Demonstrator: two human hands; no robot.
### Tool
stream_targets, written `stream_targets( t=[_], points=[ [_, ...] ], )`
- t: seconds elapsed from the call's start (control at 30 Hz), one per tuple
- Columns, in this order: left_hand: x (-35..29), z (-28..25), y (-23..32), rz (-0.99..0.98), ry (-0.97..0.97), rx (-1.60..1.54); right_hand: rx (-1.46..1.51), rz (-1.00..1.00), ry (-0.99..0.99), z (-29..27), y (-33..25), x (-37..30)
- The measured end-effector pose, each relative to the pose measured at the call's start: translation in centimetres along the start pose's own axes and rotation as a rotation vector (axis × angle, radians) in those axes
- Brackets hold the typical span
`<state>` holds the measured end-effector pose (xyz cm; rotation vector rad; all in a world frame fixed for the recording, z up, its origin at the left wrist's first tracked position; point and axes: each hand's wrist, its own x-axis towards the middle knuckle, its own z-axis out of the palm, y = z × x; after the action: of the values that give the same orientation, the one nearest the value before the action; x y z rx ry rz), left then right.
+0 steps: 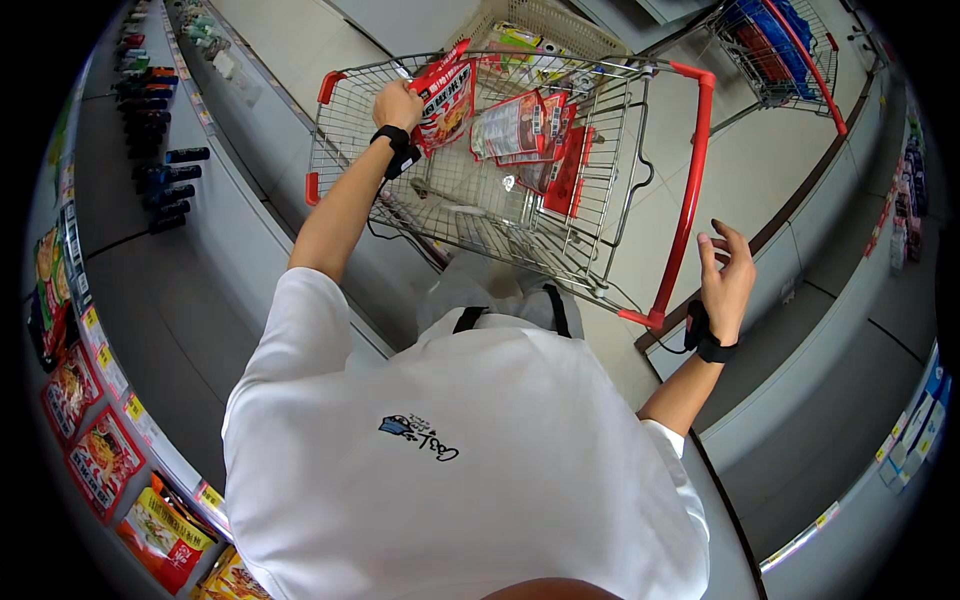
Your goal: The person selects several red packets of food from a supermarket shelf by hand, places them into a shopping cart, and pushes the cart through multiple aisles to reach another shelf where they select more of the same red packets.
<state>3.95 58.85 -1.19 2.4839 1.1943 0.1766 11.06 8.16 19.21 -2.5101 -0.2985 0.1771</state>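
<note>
My left hand (398, 106) is closed on red food packets (445, 108) over the far left part of a wire shopping cart (480, 235). At least two packets seem to be bunched together there; the fingers partly cover their edge. Inside the cart, several more red and white food packets (508, 130) lie overlapping, some face down with their printed backs up. My right hand (728, 275) hangs to the right of the cart's red handle (690, 190), apart from it. Its fingers are loosely curled and spread, with nothing in them.
Shelves with bottles (165, 185) and bagged foods (105, 460) run along my left. More shelving (790, 420) stands on the right. Beyond the cart is a beige basket (600, 40) of packaged goods. A second cart (775, 60) holding blue bags stands at far right.
</note>
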Motion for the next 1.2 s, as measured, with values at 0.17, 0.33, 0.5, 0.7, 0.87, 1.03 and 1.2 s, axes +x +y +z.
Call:
stream_targets(
  t=[0.17, 0.33, 0.5, 0.7, 0.87, 1.03, 1.2],
  points=[
    [-1.9, 2.3, -2.5, 0.004, 0.062, -0.053, -0.007, 0.058, -0.035, 1.3, 0.7, -0.6],
    [-2.3, 2.8, -3.9, -0.053, 0.07, -0.085, 0.009, 0.067, -0.043, 2.2, 1.0, -0.4],
    [-1.9, 2.8, -3.1, -0.25, -0.031, -0.016, 0.01, 0.07, -0.037, 2.6, 1.2, 0.1],
    [-2.2, 4.6, -2.1, -0.335, -0.068, -0.003, 0.003, 0.102, -0.059, 2.4, 1.2, 0.1],
    [-4.7, 10.4, -1.4, -0.189, 0.094, -0.218, -0.017, 0.089, -0.067, 2.2, 1.9, -0.4],
    [-9.2, 16.4, -0.4, 0.36, -0.289, -0.322, -0.011, 0.093, -0.072, 2.1, 1.3, -0.3],
    [-11.6, 12.6, 1.6, 0.339, -0.467, -0.393, 0.014, -0.081, -0.076, 3.8, 0.5, 0.2]
  ],
)
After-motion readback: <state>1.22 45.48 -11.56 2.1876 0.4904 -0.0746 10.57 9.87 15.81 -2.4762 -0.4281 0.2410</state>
